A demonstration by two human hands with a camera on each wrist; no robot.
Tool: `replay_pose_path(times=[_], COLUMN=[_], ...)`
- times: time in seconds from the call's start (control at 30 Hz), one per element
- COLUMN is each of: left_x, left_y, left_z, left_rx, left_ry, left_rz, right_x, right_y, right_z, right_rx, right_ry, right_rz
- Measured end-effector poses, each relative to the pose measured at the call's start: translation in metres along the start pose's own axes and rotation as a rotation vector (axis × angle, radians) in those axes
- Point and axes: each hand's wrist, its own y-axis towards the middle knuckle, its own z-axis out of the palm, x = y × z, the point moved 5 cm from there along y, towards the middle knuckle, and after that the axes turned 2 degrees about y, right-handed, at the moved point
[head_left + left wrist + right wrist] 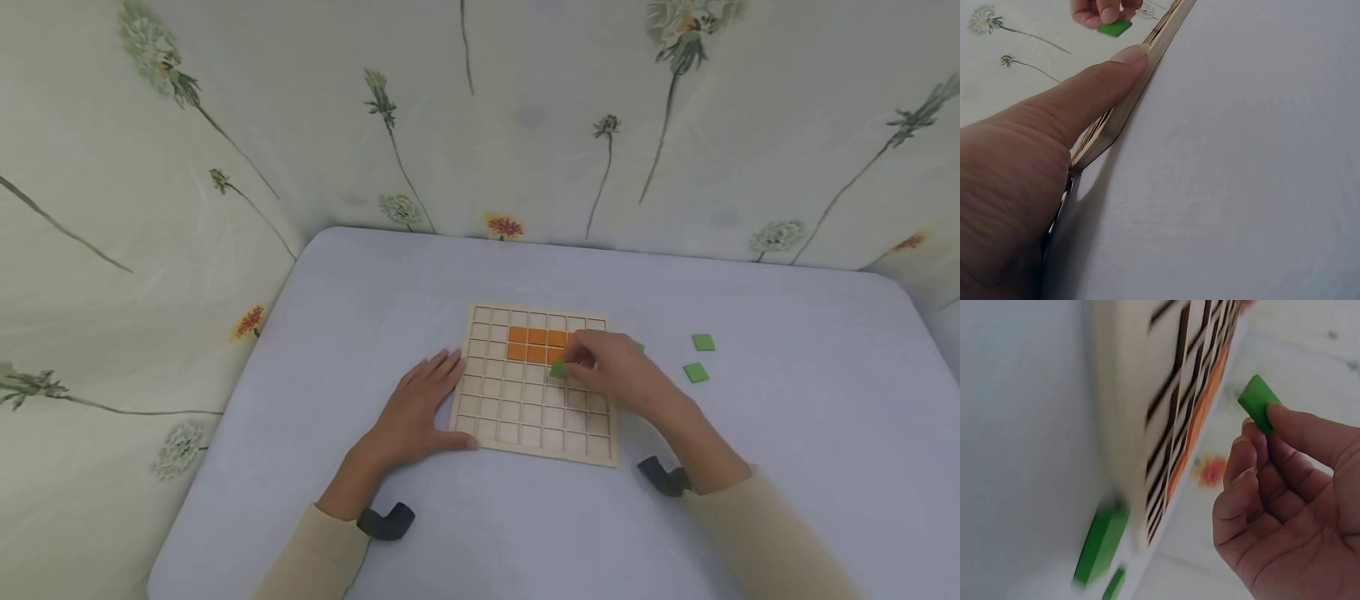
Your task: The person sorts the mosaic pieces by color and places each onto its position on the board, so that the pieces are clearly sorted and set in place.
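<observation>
A square wooden grid board (510, 410) lies on the table, with orange tiles (528, 344) set in two rows near its far side. My right hand (618, 371) pinches a green tile (1259, 403) between thumb and fingers. In the right wrist view that tile is held up off the board. My left hand (420, 408) lies flat at the board's left side, fingers straight. Its thumb (1100, 87) touches the near edge of the board in the left wrist view. The right hand covers part of the board's right side.
Two loose green tiles, one farther (703, 342) and one nearer (696, 372), lie right of the board on the pale table (810, 400). Another green tile (639, 346) shows partly behind the right hand. A flowered cloth (525, 125) hangs behind the table.
</observation>
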Motion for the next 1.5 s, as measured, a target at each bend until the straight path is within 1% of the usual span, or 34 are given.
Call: replay_pose_path(times=[0.13,0.2,0.3,0.4,0.6,0.7,0.87,1.0,1.13,1.37,1.5], left_x=[0.002,0.003,0.004,0.005,0.006,0.006,0.007,0.007,0.007,0.006,0.006], left_y=[0.001,0.002,0.002,0.002,0.001,0.001,0.002,0.002,0.002,0.002,0.002], left_z=[0.003,0.004,0.005,0.004,0.002,0.002,0.004,0.005,0.005,0.004,0.004], left_rx=[0.002,0.008,0.021,0.018,0.019,0.021,0.025,0.032,0.029,0.029,0.024], left_ry=[0.004,0.005,0.010,0.004,-0.001,0.006,0.011,0.013,0.015,0.012,0.011], left_rz=[0.008,0.005,-0.002,-0.002,-0.014,-0.022,-0.032,-0.036,-0.037,-0.036,-0.027], right_x=[0.019,0.025,0.031,0.034,0.037,0.039,0.040,0.036,0.029,0.009,-0.007], right_y=[0.015,0.021,0.026,0.030,0.034,0.035,0.037,0.035,0.030,0.017,0.004], right_z=[0.022,0.030,0.037,0.042,0.049,0.052,0.055,0.053,0.044,0.020,0.006], right_rx=[0.022,0.026,0.037,0.057,0.115,0.133,0.137,0.136,0.135,0.123,0.126], right_ry=[-0.028,-0.034,-0.029,-0.027,-0.033,-0.051,-0.086,-0.102,-0.099,-0.092,-0.096], right_rz=[-0.095,-0.110,-0.098,-0.084,-0.066,-0.069,-0.074,-0.060,-0.031,0.006,0.063])
